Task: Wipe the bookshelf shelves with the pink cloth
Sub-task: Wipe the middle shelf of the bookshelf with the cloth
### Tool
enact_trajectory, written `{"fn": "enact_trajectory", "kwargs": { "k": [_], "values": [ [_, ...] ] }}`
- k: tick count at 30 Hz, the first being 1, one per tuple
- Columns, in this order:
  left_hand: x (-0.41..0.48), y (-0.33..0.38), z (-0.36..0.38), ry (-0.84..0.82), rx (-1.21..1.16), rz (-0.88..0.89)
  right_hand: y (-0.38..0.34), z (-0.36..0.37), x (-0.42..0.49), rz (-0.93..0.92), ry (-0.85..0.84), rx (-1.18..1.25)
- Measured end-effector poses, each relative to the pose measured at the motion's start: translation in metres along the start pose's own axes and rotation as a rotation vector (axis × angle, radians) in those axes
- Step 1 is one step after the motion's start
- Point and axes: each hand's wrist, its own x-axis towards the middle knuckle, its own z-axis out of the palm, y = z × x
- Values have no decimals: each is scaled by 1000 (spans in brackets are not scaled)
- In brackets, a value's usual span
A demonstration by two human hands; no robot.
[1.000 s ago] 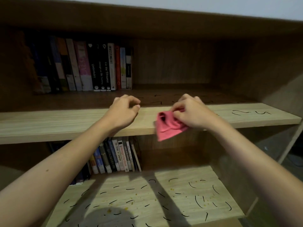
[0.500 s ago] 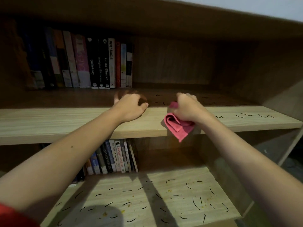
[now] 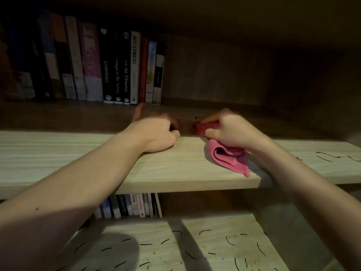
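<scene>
My right hand (image 3: 230, 130) grips the crumpled pink cloth (image 3: 226, 155) and holds it down on the upper wooden shelf (image 3: 78, 153), near its front edge. Part of the cloth sticks out ahead of my fingers and part trails back toward me. My left hand (image 3: 156, 133) rests on the same shelf just left of the cloth, fingers curled, holding nothing that I can see. Black pen-like marks (image 3: 328, 156) lie on the shelf to the right of my right hand and in the shadow behind it.
A row of upright books (image 3: 121, 67) fills the back left of the upper shelf. The lower shelf (image 3: 195, 247) carries several black marks and yellowish crumbs, with more books (image 3: 132, 205) at its back left. The bookcase's side panel rises at the right.
Both hands have moved deeper onto the upper shelf. The cloth, which hung over the front edge, now lies on the shelf surface under my right hand.
</scene>
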Motion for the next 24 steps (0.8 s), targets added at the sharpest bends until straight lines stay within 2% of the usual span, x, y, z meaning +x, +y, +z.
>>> {"fn": "enact_trajectory", "kwargs": {
  "k": [3, 8, 12, 16, 21, 24],
  "values": [
    [1, -1, 0, -7, -14, -6, 4, -2, 17, 32, -52, -39],
    [1, -1, -1, -26, 1, -38, 0, 0, 14, -103, -84, -36],
    [0, 1, -2, -49, -15, -56, 4, -4, 26, 0, -103, -83],
    [1, -3, -3, 6, 10, -117, -11, 2, 23, -159, -121, -36],
    [0, -5, -6, 33, 77, -172, -4, -4, 31, -24, -139, -35],
    [1, -5, -5, 24, 75, -181, -14, 0, 24, -159, -126, -21]
  ]
}}
